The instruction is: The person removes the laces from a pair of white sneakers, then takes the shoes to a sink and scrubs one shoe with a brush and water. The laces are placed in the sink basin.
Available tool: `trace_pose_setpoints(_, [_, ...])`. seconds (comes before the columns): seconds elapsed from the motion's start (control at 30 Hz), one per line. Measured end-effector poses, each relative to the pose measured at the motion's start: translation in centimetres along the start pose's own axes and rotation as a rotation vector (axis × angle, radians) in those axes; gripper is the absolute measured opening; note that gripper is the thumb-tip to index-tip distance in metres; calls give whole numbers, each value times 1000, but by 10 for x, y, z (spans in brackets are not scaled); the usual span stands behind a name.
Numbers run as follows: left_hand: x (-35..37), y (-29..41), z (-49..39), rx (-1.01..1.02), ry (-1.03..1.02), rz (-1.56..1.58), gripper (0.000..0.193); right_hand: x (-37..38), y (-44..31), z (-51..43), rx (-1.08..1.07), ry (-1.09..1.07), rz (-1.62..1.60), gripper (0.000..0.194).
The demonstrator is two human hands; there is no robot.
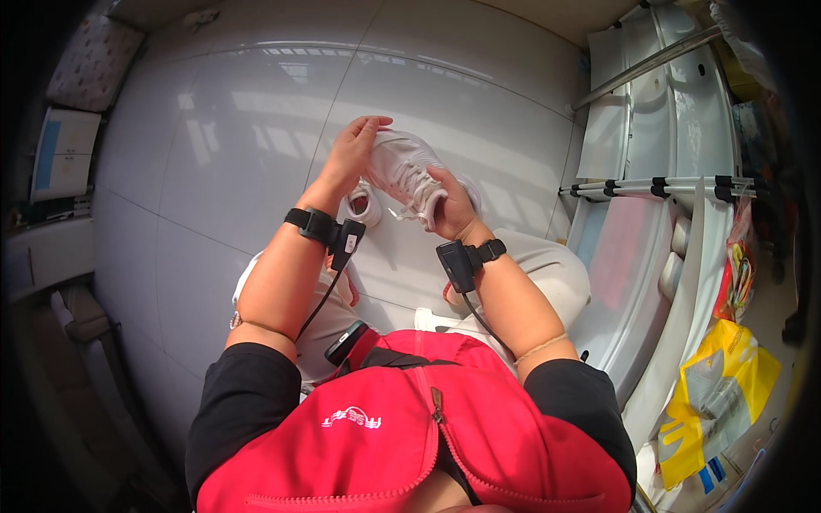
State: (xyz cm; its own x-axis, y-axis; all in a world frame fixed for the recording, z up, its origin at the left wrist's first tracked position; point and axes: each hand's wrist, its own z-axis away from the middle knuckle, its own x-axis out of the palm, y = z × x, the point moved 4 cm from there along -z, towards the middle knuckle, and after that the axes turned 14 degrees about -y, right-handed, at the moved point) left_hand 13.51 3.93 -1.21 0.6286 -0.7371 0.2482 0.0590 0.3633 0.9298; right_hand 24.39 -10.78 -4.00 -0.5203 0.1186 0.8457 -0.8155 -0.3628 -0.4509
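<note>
A white lace-up sneaker (pixel 401 160) is held between my two hands above the tiled floor. My left hand (pixel 356 149) is at its toe end, with the fingers over the tip. My right hand (pixel 457 206) grips the heel end, the thumb by the ankle opening and the other fingers hidden on the far side. White laces (pixel 414 183) run up the sneaker's front, with a loose end hanging near the opening. Under my left wrist, a second white shoe (pixel 364 205) stands on the floor, partly hidden by the arm and the held sneaker.
Glossy pale tiles (pixel 244 147) spread around the shoes. On the right are a white rack (pixel 622 256) with a metal rail (pixel 648 64) and a yellow plastic bag (pixel 712 397). A small white cabinet (pixel 70 154) stands left. A phone (pixel 346 343) lies at my lap.
</note>
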Motion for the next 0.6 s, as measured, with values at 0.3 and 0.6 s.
trace_pose_setpoints(0.3, [4,-6,-2,1,0,-19,36,-20,1,-7,-15,47,36,44])
trace_pose_setpoints(0.6, [0,0,-3,-69,51,75,40,1,2,-1,-116,-80,-252,54])
